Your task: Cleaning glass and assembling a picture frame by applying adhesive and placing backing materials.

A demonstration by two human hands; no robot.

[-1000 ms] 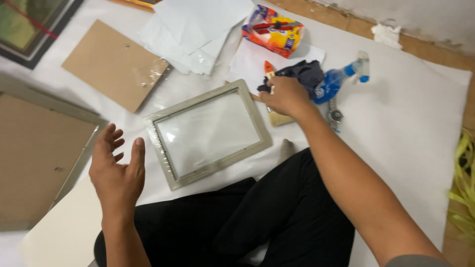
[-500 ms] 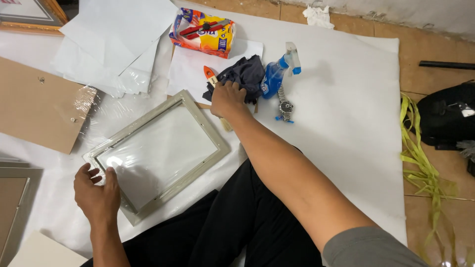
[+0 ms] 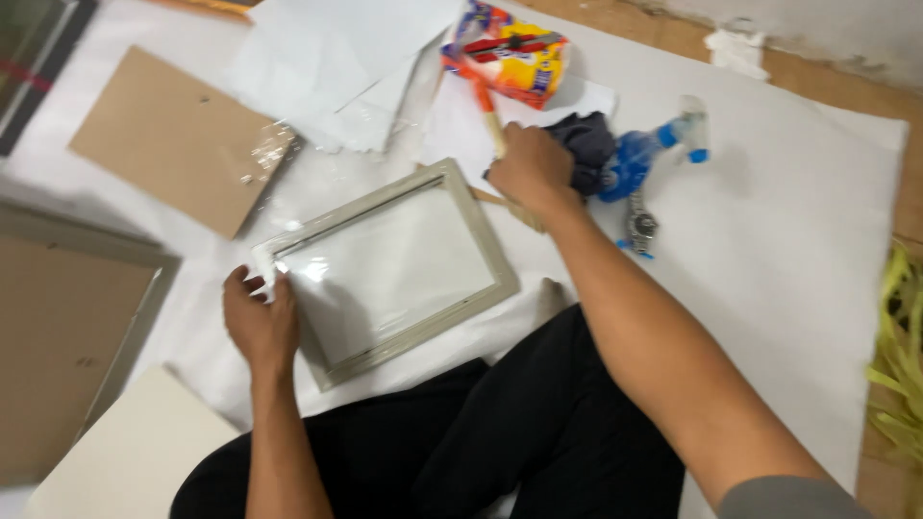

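A grey-green picture frame with a glass pane lies tilted on a white sheet in front of my crossed legs. My left hand grips the frame's near-left corner, thumb and fingers over the edge. Just beyond the frame's far-right corner, my right hand is closed round a wooden-handled tool with an orange end. The tool's tan lower part shows beneath the hand. A dark cloth lies bunched against the right side of that hand.
A blue spray bottle and a wristwatch lie right of the cloth. A colourful packet, white paper sheets and a brown board lie beyond. A large frame lies left, yellow-green strips right.
My right hand has closed round the wooden-handled tool by the cloth. My left hand came down from the air and has settled on the frame's near-left corner.
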